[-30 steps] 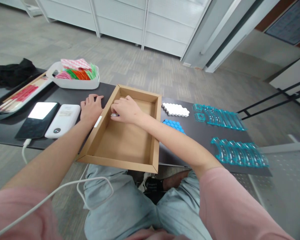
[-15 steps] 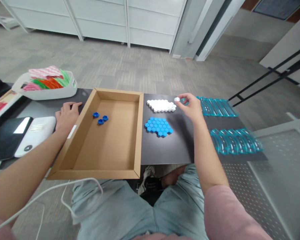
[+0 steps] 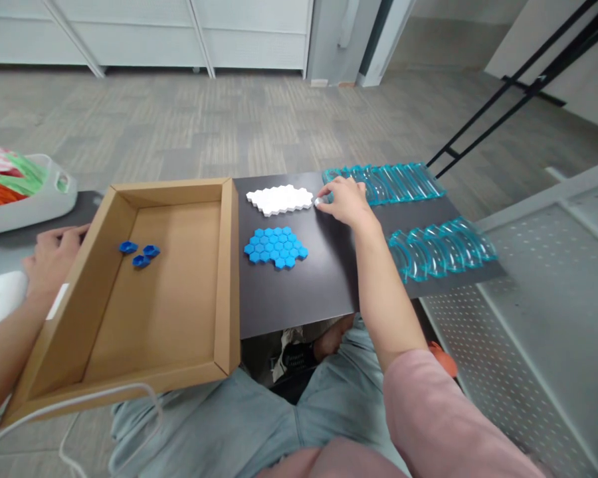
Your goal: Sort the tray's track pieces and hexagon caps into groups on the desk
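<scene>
My right hand (image 3: 346,201) pinches a small white hexagonal piece (image 3: 317,201) between thumb and fingertips, low over the dark table. Just left of it lies a flat patch of white hexagonal pieces (image 3: 280,200) fitted side by side; I cannot tell whether the held piece touches the table. Nearer to me is a similar patch of light blue hexagonal pieces (image 3: 276,246). My left hand (image 3: 54,259) rests on the table against the outer left side of a shallow cardboard box (image 3: 230,265), fingers stretched out and holding nothing. Inside the box sit three dark blue hexagonal cups (image 3: 141,261).
Clear teal-edged straight tracks (image 3: 398,183) line the table's far right, with curved ones (image 3: 441,249) nearer. A white bin (image 3: 54,199) of colourful items stands far left beside a white device (image 3: 2,299). A white cable (image 3: 99,392) crosses the box's near edge.
My right hand has lowered the white piece from above the table to the right end of the white patch. The view has swung right. My left hand stays beside the box.
</scene>
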`<state>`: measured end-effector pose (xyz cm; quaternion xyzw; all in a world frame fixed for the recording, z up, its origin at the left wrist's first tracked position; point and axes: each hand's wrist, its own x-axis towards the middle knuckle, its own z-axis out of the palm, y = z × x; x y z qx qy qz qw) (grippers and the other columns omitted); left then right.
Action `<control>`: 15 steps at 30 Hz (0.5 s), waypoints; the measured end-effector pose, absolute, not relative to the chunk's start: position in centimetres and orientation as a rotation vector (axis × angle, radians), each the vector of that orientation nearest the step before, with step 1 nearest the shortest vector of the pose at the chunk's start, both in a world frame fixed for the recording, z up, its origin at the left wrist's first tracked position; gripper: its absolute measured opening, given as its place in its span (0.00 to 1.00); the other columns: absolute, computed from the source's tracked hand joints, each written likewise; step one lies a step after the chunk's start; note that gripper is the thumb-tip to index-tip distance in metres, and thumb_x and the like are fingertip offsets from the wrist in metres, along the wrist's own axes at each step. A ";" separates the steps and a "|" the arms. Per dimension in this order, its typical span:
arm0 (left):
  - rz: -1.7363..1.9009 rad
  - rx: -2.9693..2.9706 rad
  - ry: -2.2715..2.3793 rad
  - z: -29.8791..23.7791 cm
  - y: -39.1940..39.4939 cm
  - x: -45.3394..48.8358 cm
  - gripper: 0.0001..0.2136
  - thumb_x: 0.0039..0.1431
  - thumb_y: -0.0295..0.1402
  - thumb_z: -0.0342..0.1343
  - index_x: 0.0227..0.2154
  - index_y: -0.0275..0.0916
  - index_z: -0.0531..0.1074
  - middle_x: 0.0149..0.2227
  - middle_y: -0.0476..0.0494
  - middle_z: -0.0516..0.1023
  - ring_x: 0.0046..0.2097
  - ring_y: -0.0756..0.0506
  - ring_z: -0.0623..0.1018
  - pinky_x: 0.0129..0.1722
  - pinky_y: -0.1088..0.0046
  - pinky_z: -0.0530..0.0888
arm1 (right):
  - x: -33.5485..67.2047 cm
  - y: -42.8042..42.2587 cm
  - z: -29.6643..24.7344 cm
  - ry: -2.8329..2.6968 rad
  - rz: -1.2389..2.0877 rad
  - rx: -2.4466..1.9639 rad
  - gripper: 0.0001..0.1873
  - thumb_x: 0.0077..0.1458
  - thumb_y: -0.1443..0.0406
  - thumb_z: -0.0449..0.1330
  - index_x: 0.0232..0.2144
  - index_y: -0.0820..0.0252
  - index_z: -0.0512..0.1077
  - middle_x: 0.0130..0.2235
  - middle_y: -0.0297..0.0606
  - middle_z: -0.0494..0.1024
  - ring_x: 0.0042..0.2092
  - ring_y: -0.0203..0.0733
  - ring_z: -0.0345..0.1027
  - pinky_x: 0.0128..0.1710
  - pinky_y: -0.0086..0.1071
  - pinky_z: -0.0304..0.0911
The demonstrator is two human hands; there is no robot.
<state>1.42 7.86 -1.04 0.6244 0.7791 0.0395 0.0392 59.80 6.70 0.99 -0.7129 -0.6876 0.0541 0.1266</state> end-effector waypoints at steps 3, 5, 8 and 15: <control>0.094 1.892 2.394 -0.7 7.9 1.6 0.43 0.60 0.43 0.44 0.78 0.36 0.65 0.75 0.19 0.65 0.79 0.27 0.63 0.79 0.36 0.61 | 59.9 6.6 0.9 -1.983 0.164 -2.126 0.15 0.64 0.58 0.73 0.51 0.53 0.88 0.59 0.51 0.79 0.65 0.70 0.66 0.63 0.60 0.58; 0.081 1.880 2.391 -0.5 7.9 1.6 0.42 0.61 0.44 0.43 0.78 0.35 0.65 0.76 0.19 0.65 0.79 0.27 0.63 0.78 0.36 0.61 | 59.9 6.7 0.8 -1.969 0.162 -2.146 0.15 0.64 0.57 0.74 0.51 0.53 0.88 0.59 0.52 0.78 0.66 0.72 0.65 0.64 0.61 0.57; 0.104 1.884 2.384 -0.6 8.0 1.5 0.41 0.65 0.44 0.40 0.78 0.34 0.66 0.75 0.18 0.66 0.79 0.26 0.64 0.78 0.36 0.61 | 59.8 6.7 0.7 -1.964 0.168 -2.135 0.14 0.65 0.57 0.73 0.50 0.53 0.88 0.59 0.52 0.77 0.67 0.72 0.63 0.64 0.61 0.57; 0.102 1.935 2.395 -1.6 8.2 0.8 0.41 0.61 0.42 0.45 0.77 0.35 0.67 0.75 0.21 0.67 0.78 0.28 0.64 0.77 0.35 0.62 | 59.5 6.6 0.7 -1.982 0.180 -2.120 0.15 0.65 0.60 0.71 0.52 0.51 0.88 0.59 0.51 0.77 0.66 0.71 0.62 0.64 0.61 0.57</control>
